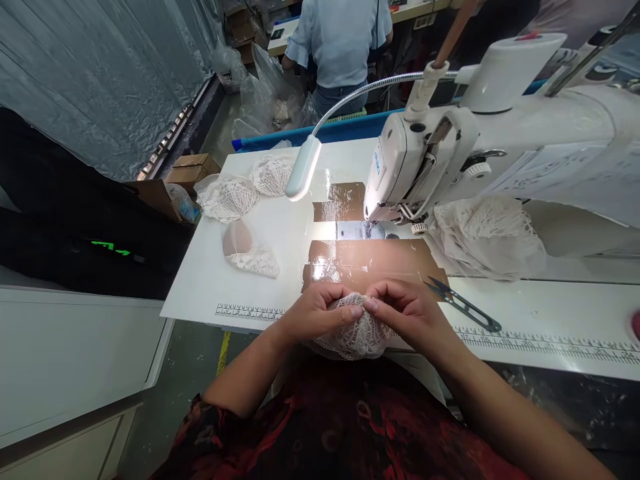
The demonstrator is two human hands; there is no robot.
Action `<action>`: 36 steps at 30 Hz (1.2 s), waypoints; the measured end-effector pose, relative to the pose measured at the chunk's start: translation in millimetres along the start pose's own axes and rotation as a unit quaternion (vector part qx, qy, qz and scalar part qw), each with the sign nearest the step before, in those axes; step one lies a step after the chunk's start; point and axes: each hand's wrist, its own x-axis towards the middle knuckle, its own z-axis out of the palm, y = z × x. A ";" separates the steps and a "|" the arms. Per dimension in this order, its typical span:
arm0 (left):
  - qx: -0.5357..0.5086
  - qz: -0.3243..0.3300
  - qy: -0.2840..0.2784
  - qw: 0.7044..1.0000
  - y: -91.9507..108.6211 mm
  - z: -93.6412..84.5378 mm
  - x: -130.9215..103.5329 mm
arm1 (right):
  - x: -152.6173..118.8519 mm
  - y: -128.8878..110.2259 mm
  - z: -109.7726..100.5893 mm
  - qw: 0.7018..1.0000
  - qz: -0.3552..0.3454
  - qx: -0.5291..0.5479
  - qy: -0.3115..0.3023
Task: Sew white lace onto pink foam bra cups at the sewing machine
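A white lace cup piece (357, 337) is held at the table's front edge, in front of my body. My left hand (325, 310) pinches its upper edge between thumb and fingers. Close beside it, my right hand (400, 305) pinches the same edge, the two thumbs nearly touching. Beyond the hands lies a taped brown cardboard sheet (370, 259), and past that stands the white sewing machine (395, 160) with its needle area lit. Black thread snips (465, 305) rest on the table to the right of my right hand.
Lace pieces (229, 198) and a lace piece with a beige pad (255, 260) lie on the table's left. A pile of lace (487, 237) sits under the machine arm. A lamp (304, 168) hangs over the table (200, 287). A person (340, 47) sits beyond.
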 end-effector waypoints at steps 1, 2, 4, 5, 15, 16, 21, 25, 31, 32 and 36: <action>-0.016 -0.005 0.007 1.000 -2.2 1.7 1.2 | 0.0 0.8 1.2 1.000 0.003 0.001 0.005; -0.040 -0.012 0.014 0.999 -4.7 3.5 2.3 | 0.1 1.6 2.2 1.000 0.007 0.000 0.009; -0.103 -0.036 0.027 0.994 -9.5 6.2 4.0 | 0.5 3.3 1.9 1.000 0.011 -0.001 0.004; -0.134 -0.049 0.034 0.989 -11.2 6.3 3.9 | 1.2 4.5 -0.3 1.000 0.012 -0.002 -0.003; -0.038 0.097 0.377 0.920 37.4 -58.7 -30.8 | 21.1 26.9 -25.2 0.945 -0.057 -0.311 0.088; 0.027 0.130 0.410 0.902 43.2 -63.7 -28.0 | 18.0 23.7 -18.8 0.949 -0.095 -0.300 0.016; 0.471 0.258 0.378 0.754 44.3 -56.3 30.4 | 1.9 -1.8 -9.5 0.949 -0.089 -0.089 -0.290; 0.728 0.216 0.168 0.628 16.5 -21.6 86.7 | 13.7 -3.7 -39.7 0.984 0.007 -0.083 -0.157; 0.791 0.165 0.059 0.586 -8.9 15.8 90.8 | 42.8 7.8 -58.2 0.957 0.003 -0.288 0.024; 0.791 0.161 0.058 0.588 -6.9 17.0 86.8 | 45.7 10.4 -54.8 0.943 -0.024 -0.332 0.013; 0.738 0.135 0.037 0.660 11.9 7.6 76.0 | 49.9 21.0 -37.9 0.875 -0.049 -0.480 -0.037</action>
